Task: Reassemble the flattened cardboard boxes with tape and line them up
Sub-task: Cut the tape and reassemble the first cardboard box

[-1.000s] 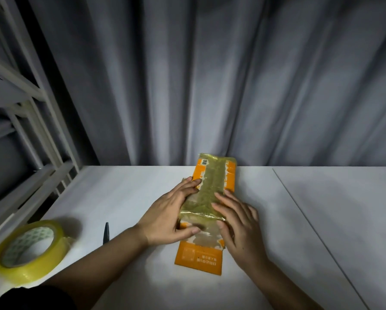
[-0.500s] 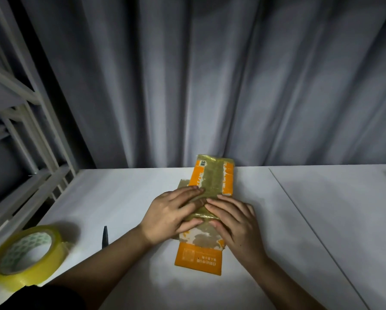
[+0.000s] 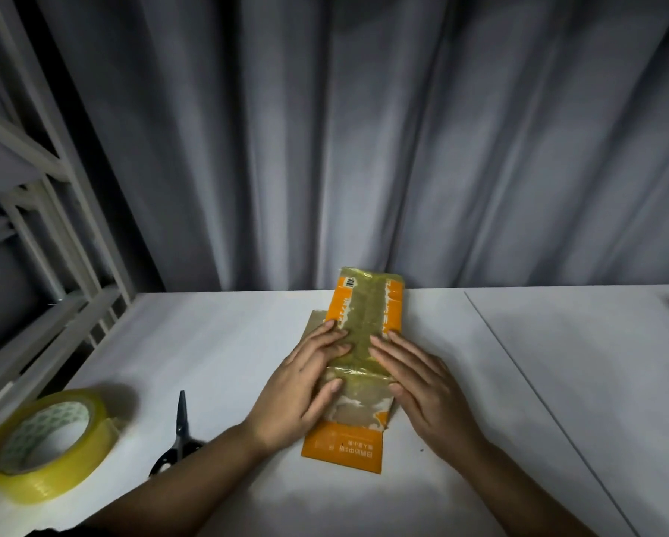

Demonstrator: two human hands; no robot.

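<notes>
Orange cardboard box (image 3: pixel 358 374), flattened and taped, lies mid-counter (image 3: pixel 216 350) under my palms. My left hand (image 3: pixel 306 385) and right hand (image 3: pixel 422 385) press flat, fingers straight, neither grip closed on anything. I'd pop it open gently along the creases; tape roll (image 3: pixel 50 443) and scissors (image 3: pixel 180 428) wait at left.

One flattened orange-and-brown cardboard box (image 3: pixel 342 453) striped with yellowish tape; one roll of clear yellow packing tape (image 3: pixel 44 445); one pair of dark-handled scissors (image 3: pixel 180 432); two bare hands, the left hand (image 3: pixel 306 385) and the right hand (image 3: pixel 422 385); one white bench (image 3: pixel 216 343); one white metal shelf frame (image 3: pixel 50 211); one grey pleated curtain (image 3: pixel 364 129).
</notes>
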